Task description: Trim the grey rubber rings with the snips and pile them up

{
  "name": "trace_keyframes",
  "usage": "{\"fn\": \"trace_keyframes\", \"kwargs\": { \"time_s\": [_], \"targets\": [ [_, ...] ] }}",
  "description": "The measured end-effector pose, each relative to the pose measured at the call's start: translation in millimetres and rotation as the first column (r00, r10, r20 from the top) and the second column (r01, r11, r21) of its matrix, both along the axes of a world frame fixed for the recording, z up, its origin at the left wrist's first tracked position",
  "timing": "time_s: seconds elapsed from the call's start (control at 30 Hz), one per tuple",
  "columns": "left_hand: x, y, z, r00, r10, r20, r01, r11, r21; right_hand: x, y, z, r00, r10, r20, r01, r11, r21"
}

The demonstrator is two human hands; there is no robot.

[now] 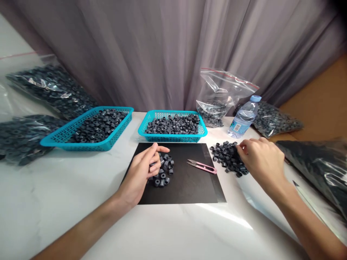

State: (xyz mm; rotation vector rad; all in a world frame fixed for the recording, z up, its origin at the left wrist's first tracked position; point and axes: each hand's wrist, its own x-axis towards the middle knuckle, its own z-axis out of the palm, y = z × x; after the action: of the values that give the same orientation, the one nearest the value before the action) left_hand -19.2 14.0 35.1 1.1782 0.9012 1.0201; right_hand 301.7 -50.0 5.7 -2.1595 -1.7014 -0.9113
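Note:
My left hand (141, 167) hovers at the left side of the black mat (189, 189), index finger stretched out and the other fingers curled in. Whatever those curled fingers may hold is hidden. Just beside and partly behind it lies a small pile of short dark grey plastic rings (162, 177). My right hand (261, 159) is at a second heap of such rings (227, 156) on the table, its thumb and fingers closed at the heap's right edge. What it pinches cannot be made out. Between the hands, pink-handled thread snips (202, 166) rest on the mat.
Two turquoise baskets of rings, one at the left (108, 142) and one behind the mat (173, 138), stand on the white table (81, 187). A water bottle (242, 119) and a zip bag (217, 94) stand at back right. More filled bags (51, 86) lie on both sides.

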Motion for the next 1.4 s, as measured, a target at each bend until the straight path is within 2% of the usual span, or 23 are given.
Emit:
{"fn": "trace_keyframes", "kwargs": {
  "time_s": [0.1, 0.2, 0.33, 0.43, 0.47, 0.53, 0.57, 0.63, 0.7, 0.73, 0.8, 1.07, 1.2, 1.3, 1.37, 1.4],
  "targets": [
    [-3, 4, 0.8, 0.993, 0.026, 0.119, -0.014, 0.995, -0.1, -4, -2, -5.3, 0.996, 0.006, 0.088, -0.004, 1.0, -0.025],
    [-4, 5, -1.3, 0.984, 0.031, 0.173, -0.001, 0.986, -0.168, -12, -1, -3.8, 0.997, 0.007, 0.072, -0.007, 1.0, 0.007],
    [-4, 5, -3.9, 0.987, -0.004, 0.158, 0.033, 0.983, -0.179, -33, 2, -2.4, 0.991, 0.137, 0.01, -0.137, 0.989, 0.057],
    [-5, 9, -5.3, 0.995, -0.011, 0.102, 0.021, 0.995, -0.101, -58, 3, -8.4, 0.943, 0.327, -0.06, -0.323, 0.944, 0.061],
    [-6, 10, -5.4, 0.999, -0.006, 0.045, 0.007, 0.999, -0.036, -67, 2, -11.4, 0.915, 0.393, -0.093, -0.389, 0.919, 0.056],
    [-10, 14, -5.1, 0.986, 0.028, -0.167, 0.003, 0.983, 0.186, -82, 0, -17.5, 0.854, 0.492, -0.167, -0.49, 0.87, 0.055],
    [-12, 16, -4.5, 0.949, 0.074, -0.307, 0.033, 0.944, 0.329, -89, -1, -20.1, 0.829, 0.522, -0.199, -0.523, 0.85, 0.052],
    [-15, 19, -3.4, 0.811, 0.216, -0.544, 0.149, 0.823, 0.549, -98, -3, -23.8, 0.797, 0.551, -0.248, -0.559, 0.828, 0.046],
    [-19, 23, -3.3, 0.67, 0.316, -0.671, 0.265, 0.743, 0.614, -103, -5, -25.5, 0.782, 0.557, -0.281, -0.569, 0.821, 0.044],
    [-19, 26, -3.8, 0.626, 0.327, -0.708, 0.305, 0.733, 0.608, -104, -6, -25.8, 0.777, 0.558, -0.291, -0.571, 0.82, 0.047],
    [-20, 32, -6.1, 0.585, 0.306, -0.751, 0.361, 0.731, 0.579, -104, -6, -25.7, 0.773, 0.561, -0.297, -0.572, 0.818, 0.056],
    [-18, 41, -18.1, 0.539, 0.255, -0.803, 0.488, 0.683, 0.544, -102, -3, -24.7, 0.801, 0.53, -0.278, -0.538, 0.841, 0.053],
    [-16, 36, -16.1, 0.544, 0.252, -0.8, 0.479, 0.69, 0.543, -100, -3, -27.4, 0.8, 0.517, -0.305, -0.53, 0.847, 0.045],
    [-14, 31, -13.0, 0.637, 0.248, -0.73, 0.372, 0.731, 0.572, -100, -4, -26.3, 0.772, 0.515, -0.372, -0.52, 0.849, 0.096],
    [-10, 24, -12.2, 0.735, 0.207, -0.645, 0.274, 0.779, 0.563, -103, -6, -22.4, 0.675, 0.54, -0.503, -0.539, 0.826, 0.165],
    [-8, 20, -12.3, 0.783, 0.173, -0.598, 0.234, 0.808, 0.54, -105, -7, -19.7, 0.588, 0.551, -0.592, -0.559, 0.806, 0.195]
  ]
}}
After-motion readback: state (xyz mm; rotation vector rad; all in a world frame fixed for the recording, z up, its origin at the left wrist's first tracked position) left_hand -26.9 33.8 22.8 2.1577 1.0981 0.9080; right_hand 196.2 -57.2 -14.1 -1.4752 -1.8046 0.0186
